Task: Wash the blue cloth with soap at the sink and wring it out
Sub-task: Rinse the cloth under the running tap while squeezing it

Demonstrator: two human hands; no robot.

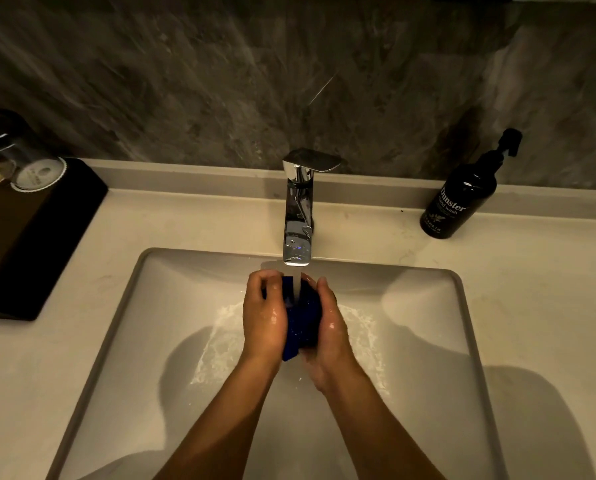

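The blue cloth [301, 317] is bunched up between both hands over the white sink basin [424, 327]. My left hand [263, 313] grips its left side with curled fingers. My right hand [329, 323] grips its right side. Both hands look wet. Water runs from the chrome faucet [298, 209] straight onto the top of the cloth. A corner of the cloth hangs below my palms. A black pump bottle of hand wash [462, 199] stands on the counter at the back right.
A black tray [40, 237] sits on the counter at the left, holding upturned glasses [30, 161] with paper lids. A grey marble wall rises behind the faucet. Foamy water spreads across the basin floor under my hands.
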